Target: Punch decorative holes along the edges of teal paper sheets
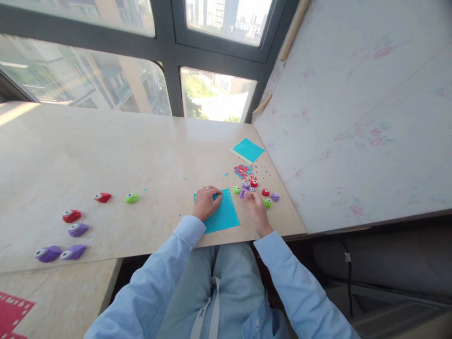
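Note:
A sheet of blue paper (222, 214) lies near the table's front edge, with small punched holes along its top and right sides. My left hand (207, 202) rests on its upper left part, fingers bent and pinched together at the top edge. Just right of the sheet, my right hand (257, 209) is closed on a small purple paper punch (243, 193). Around that hand stand more punches, among them a green punch (237, 189), a red punch (265, 192) and a purple punch (275, 197).
Behind the punches lies a pile of red and blue paper bits (243, 171), then a stack of blue paper (249, 150). Several punches, including a green one (132, 197), stand on the left. Punched red paper (14, 313) lies lower left. A patterned wall (339, 117) borders the right.

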Tool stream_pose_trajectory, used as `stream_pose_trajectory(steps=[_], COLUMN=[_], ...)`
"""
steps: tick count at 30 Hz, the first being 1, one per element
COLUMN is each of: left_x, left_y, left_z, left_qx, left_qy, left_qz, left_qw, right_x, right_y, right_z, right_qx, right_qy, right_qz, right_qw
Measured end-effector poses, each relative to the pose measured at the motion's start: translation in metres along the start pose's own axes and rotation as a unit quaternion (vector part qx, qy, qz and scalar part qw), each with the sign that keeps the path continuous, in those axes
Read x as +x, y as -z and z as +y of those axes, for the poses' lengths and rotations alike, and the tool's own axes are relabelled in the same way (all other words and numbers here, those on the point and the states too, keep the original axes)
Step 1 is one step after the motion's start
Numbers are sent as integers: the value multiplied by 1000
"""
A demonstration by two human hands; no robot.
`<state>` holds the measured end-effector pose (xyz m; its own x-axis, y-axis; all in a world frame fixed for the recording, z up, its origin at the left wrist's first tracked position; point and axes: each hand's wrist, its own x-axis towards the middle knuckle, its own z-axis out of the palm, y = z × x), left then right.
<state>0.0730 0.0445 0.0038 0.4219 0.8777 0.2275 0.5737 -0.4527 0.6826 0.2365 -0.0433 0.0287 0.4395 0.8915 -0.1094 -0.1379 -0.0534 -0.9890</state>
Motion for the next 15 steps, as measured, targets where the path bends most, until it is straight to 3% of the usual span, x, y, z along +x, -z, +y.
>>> stream_pose_trajectory(steps=[2, 7, 11, 15], left_x=[3, 3, -14, -41], left_y=[2, 14, 28, 33], left_z=[-2, 3, 33, 72], left_qx=[-19, -82, -129, -242], left_qy=[2, 7, -8, 4], left_qz=[-11, 10, 75, -1], left_qw=[1000, 997, 989, 970], right_x=[4, -14, -35, -54], right_y=[-1, 9, 13, -1], right_z=[-4, -11, -7, -9], right_qx=[38, 143, 216, 243], right_qy=[30, -5, -58, -92], right_qz=[-9, -36, -30, -54], right_qw=[999, 989, 974, 964])
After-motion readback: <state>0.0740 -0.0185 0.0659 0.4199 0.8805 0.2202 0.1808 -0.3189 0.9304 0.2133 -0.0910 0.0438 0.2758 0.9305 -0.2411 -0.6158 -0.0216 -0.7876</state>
